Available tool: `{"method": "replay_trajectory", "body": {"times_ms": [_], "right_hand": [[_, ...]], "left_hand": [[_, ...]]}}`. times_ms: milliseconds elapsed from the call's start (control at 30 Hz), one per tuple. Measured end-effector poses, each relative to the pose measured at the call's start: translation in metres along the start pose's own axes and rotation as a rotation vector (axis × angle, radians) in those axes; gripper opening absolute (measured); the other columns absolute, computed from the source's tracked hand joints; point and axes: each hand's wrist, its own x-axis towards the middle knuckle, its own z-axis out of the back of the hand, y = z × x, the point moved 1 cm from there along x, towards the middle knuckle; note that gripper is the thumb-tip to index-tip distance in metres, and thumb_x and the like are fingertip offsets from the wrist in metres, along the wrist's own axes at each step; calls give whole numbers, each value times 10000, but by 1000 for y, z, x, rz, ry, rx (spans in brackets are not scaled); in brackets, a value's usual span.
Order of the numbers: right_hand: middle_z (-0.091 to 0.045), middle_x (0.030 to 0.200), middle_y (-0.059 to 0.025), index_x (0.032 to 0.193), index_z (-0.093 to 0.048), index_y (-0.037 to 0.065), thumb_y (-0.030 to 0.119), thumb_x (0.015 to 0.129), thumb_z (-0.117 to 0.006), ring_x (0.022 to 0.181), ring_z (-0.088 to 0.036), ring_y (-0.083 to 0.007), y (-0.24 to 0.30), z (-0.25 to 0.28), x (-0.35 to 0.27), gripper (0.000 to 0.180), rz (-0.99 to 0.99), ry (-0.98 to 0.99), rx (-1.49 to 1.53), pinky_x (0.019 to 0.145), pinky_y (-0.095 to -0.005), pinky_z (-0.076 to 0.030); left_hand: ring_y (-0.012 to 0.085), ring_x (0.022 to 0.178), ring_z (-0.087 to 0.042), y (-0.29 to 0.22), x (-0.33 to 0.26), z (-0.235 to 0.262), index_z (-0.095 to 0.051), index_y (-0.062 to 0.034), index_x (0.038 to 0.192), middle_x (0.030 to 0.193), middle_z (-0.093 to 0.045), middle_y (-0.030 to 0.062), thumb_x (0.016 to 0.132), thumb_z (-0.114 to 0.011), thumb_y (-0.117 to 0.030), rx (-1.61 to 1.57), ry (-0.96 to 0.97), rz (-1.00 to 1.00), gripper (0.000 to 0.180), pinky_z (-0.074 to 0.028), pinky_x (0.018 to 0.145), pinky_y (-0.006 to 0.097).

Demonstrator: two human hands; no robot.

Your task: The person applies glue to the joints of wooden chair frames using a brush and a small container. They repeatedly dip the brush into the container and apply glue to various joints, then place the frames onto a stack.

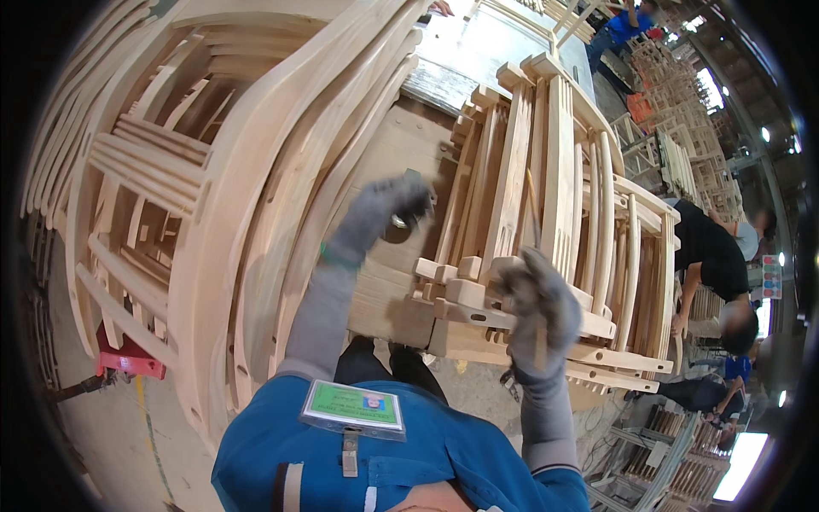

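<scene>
My left hand, in a grey glove with a dark palm, is closed over the gap between two stacks of wooden frames. A bit of green and a shiny round edge show at its fingers; what it holds is blurred. My right hand, gloved the same way, is closed around a thin stick with an orange-brown upper end; its exact kind is unclear. Just beyond and beside the right hand stand pale wooden frames with slotted posts and curved slats. Left of my left arm, large curved wooden frames stand close together.
A silvery covered table lies ahead, with part of another person's hand at its edge. Brown cardboard lies between the stacks. A person in black bends at the right. Red metal equipment stands on the floor at left.
</scene>
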Motion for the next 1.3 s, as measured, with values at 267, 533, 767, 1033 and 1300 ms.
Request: {"method": "replay_trajectory", "body": {"times_ms": [267,533,767,1033,1300], "right_hand": [[-556,902,-98,1096,-514,-8,300,935,-502,751,-538,-146,7,45,-53,348,-277,-727,-5,598,-266,-472],[-577,917,-71,1134,-524,9,107,918,-518,693,-472,-103,19,83,-102,238,-375,-981,94,587,-230,-420],[-575,880,-89,1045,-546,7,102,883,-554,708,-521,-123,35,93,-124,188,-265,-927,181,582,-243,-449],[-601,944,-143,1055,-545,-43,71,905,-475,800,-593,-165,59,136,-214,201,-305,-700,453,718,-274,-507],[-601,859,-154,909,-530,-19,-9,831,-549,687,-615,-190,100,138,-251,82,-182,-301,758,666,-296,-529]], "left_hand": [[336,1092,-547,138,189,77,-406,-34,1309,1167,-575,209,680,-639,-376,1471,-167,458,753,-417,930,410],[233,891,-618,159,158,121,-575,-16,1149,1039,-637,150,716,-663,-331,783,-175,192,543,-497,766,339],[157,746,-598,186,27,112,-643,-4,978,880,-648,85,844,-588,-287,61,-540,187,318,-487,659,291],[200,838,-625,189,-177,58,-549,-43,1145,969,-638,90,917,-501,-309,-333,-591,194,354,-523,803,357],[278,1188,-470,77,-355,-119,-405,-41,1293,1254,-491,131,961,-351,-407,-887,93,-366,496,-425,991,432]]}}
